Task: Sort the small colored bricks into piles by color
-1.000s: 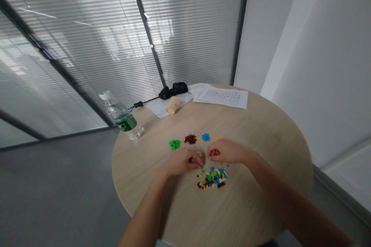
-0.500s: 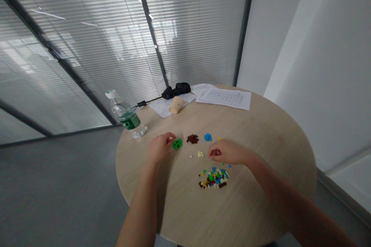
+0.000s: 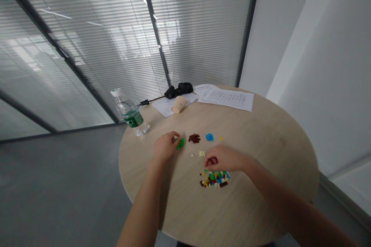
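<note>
My left hand (image 3: 165, 147) is at the left side of a small pile of green toy bricks (image 3: 180, 143), its thumb and forefinger slightly apart and partly covering the pile. My right hand (image 3: 222, 158) is over the far edge of a mixed pile of small coloured bricks (image 3: 215, 179), fingers curled together. Whatever is between those fingertips is hidden. A loose green brick (image 3: 205, 170) lies just below them. Close by are a cream brick cluster (image 3: 201, 153) and a single white brick (image 3: 193, 155). Farther back sit brown bricks (image 3: 194, 138), blue bricks (image 3: 209, 137) and a yellow brick (image 3: 220, 138).
A water bottle (image 3: 131, 115) stands at the round table's (image 3: 261, 131) left edge. Toward the back, a paper cup (image 3: 179, 104) lies on its side on paper, beside a black bundle (image 3: 179, 90) with a cable. Printed sheets (image 3: 228, 98) lie to its right.
My right hand has moved nearer, from beside the cream bricks to the far edge of the mixed pile. My left hand stays by the green bricks, covering more of them. The view shifted slightly.
</note>
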Available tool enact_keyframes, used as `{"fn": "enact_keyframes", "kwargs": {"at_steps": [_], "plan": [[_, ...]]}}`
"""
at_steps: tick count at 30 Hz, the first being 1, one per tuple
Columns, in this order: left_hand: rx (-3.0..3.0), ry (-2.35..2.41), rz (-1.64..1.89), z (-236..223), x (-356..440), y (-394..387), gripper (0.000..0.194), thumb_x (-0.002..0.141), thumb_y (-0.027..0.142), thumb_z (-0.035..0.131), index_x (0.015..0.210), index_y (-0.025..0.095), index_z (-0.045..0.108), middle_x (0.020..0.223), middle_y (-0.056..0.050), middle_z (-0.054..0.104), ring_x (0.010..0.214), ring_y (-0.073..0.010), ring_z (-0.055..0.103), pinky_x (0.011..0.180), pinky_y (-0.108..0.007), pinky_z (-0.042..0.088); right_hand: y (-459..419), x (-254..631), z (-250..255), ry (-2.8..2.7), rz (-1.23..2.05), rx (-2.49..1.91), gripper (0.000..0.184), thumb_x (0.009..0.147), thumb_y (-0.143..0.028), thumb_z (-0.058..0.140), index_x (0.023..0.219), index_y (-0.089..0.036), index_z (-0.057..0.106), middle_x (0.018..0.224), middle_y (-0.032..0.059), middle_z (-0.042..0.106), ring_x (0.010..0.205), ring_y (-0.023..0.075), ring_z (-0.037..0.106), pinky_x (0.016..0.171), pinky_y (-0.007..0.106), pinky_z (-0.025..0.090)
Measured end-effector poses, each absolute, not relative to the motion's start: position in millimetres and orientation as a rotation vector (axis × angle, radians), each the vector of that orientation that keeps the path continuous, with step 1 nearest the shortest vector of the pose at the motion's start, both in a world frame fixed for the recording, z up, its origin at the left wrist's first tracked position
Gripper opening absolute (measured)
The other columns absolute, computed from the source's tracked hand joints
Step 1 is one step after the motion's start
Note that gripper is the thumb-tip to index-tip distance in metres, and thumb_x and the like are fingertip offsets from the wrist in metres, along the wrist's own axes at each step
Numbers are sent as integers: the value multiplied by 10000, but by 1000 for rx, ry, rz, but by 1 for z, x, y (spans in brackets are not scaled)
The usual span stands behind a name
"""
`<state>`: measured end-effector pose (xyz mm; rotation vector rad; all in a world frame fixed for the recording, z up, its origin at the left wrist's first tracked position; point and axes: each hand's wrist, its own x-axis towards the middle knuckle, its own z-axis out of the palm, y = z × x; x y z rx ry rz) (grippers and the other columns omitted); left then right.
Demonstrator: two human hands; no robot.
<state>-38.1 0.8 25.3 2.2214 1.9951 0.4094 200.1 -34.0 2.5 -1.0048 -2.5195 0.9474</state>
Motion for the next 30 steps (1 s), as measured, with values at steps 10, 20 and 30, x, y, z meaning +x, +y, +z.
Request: {"fn": "enact_keyframes", "kwargs": {"at_steps": [10, 20, 30], "plan": [[2482, 1288, 732, 14, -9, -7, 180, 863, 252, 501, 920, 197, 663, 906, -45, 638, 859, -164, 580, 771, -284, 441, -38, 192, 3, -2583, 826, -999, 114, 731, -124, 620, 780, -166, 714, 759, 25, 666, 641, 113, 537, 580, 209, 364], [2615, 829, 1077, 14, 4, -18, 230, 797, 285, 553, 972, 169, 648, 938, -97, 637, 905, -196, 573, 808, -335, 475, -20, 205, 6, -1913, 1049, -1176, 112, 756, -211, 608, 832, -149, 662, 786, 31, 668, 676, 128, 570, 663, 252, 443], [2690, 819, 1098, 8, 12, -14, 165, 872, 291, 541, 854, 179, 661, 798, -56, 677, 803, -168, 581, 761, -316, 470, -15, 201, -2, -1621, 1343, -931, 293, 644, -361, 734, 789, -161, 577, 767, 12, 621, 714, 129, 582, 724, 280, 472]]}}
